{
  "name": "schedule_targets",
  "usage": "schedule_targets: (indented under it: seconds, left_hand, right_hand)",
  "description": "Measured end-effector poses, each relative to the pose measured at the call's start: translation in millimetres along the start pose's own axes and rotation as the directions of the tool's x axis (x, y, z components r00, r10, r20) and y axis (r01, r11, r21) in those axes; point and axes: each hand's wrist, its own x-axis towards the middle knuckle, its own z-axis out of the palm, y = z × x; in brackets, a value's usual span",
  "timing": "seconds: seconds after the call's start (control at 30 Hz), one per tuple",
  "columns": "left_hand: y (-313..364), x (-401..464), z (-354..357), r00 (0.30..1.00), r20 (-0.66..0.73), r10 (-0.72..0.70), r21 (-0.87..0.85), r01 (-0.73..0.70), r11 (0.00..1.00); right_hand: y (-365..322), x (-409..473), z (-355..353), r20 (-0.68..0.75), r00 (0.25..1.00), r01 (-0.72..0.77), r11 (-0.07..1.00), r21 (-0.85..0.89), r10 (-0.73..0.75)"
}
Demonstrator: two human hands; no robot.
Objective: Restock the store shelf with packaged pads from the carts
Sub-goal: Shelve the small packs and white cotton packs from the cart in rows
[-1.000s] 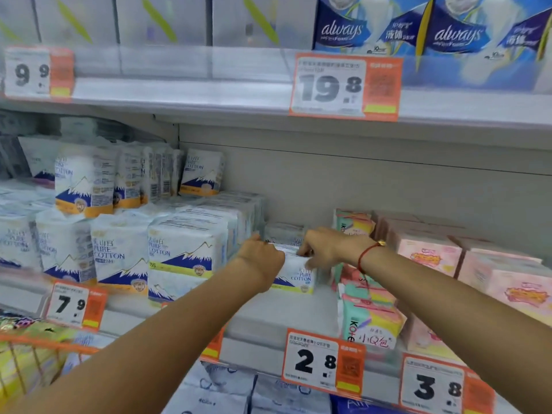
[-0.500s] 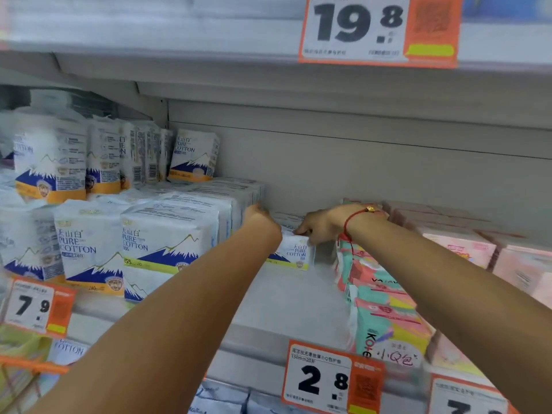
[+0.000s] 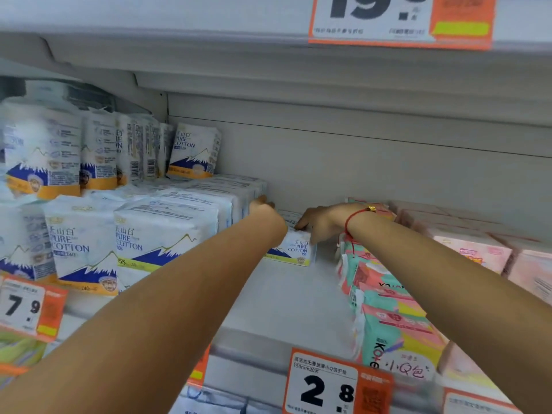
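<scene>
Pack: small Pure Cotton pack now sits deep on the shelf, near the back wall; a second ago it was further forward in the gap.
Left hand: at the pack's left end, beside the big white packs; my forearm hides the fingers, so I cannot tell whether they grip or only press.
Right hand: fingers closed over the pack's top right edge, pinching it.
Neighbours: teal and pink packs just right of it, untouched.
Change: my head has come closer and lower; the upper shelf has left view.
Meaning: I judge this pack placed; bare shelf in front awaits more.
</scene>
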Motion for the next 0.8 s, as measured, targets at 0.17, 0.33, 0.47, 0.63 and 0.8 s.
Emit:
schedule_targets:
  seconds: [0.17,0.33,0.47,0.63,0.8]
  left_hand:
    - [1.3,-22.8,-8.8,0.998,-0.056,-0.013,0.020,0.014,1.000]
    - [-3.7,-84.9,-14.5,0.975,-0.219,0.044,-0.122,-0.072,0.990]
    - [-9.7,-166.2,-10.5,0.965,-0.252,0.066,-0.404,-0.167,0.900]
    - [-21.0,-268.1,18.0,0.980,-0.200,-0.008,-0.618,-0.120,0.777]
    - [-37.5,-332.6,77.2,0.987,-0.076,-0.141,-0.763,0.033,0.646]
  right_hand:
    - [0.3,-22.8,2.2,-0.008,0.999,-0.032,0.991,0.132,0.033]
    - [-15.1,-91.6,-2.7,-0.215,0.969,0.170,0.958,0.232,-0.120]
    - [-40.2,-142.4,7.3,-0.321,0.918,0.351,0.850,0.392,-0.231]
    - [-97.8,-188.8,34.9,-0.329,0.882,0.469,0.694,0.546,-0.337]
    - [-178.5,-203.6,61.3,-0.386,0.791,0.607,0.527,0.594,-0.476]
